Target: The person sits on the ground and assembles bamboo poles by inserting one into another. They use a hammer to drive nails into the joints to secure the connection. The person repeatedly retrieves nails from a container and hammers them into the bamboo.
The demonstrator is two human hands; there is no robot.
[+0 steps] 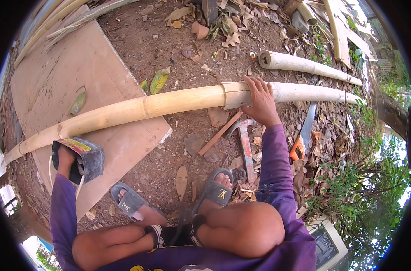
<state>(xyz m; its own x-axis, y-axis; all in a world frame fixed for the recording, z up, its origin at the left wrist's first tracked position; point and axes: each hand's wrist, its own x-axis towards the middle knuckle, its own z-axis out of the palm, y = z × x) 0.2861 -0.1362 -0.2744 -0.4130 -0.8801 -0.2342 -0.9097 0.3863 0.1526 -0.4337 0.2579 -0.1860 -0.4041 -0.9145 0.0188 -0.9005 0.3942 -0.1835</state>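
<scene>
A long pale bamboo pole (183, 101) lies crosswise in front of me. Its yellowish left length meets a rough, peeling band (236, 94), and its right length is greyer. My right hand (261, 101) grips the pole from above, just right of that band, fingers bent over its far side. My left hand (65, 163) is inside a black plastic container (93, 163) with a yellow and red label and a pale cord. The container hides its fingers, so what it holds cannot be seen. The container sits against the near side of the pole's left part.
A brown board (47, 86) lies under the pole's left part. Near my right foot are a claw hammer (246, 151) and a thin wooden strip (220, 133). A handsaw (304, 135) lies among dry leaves, a shorter bamboo piece (311, 67) beyond the pole. Bushes (363, 189) stand right.
</scene>
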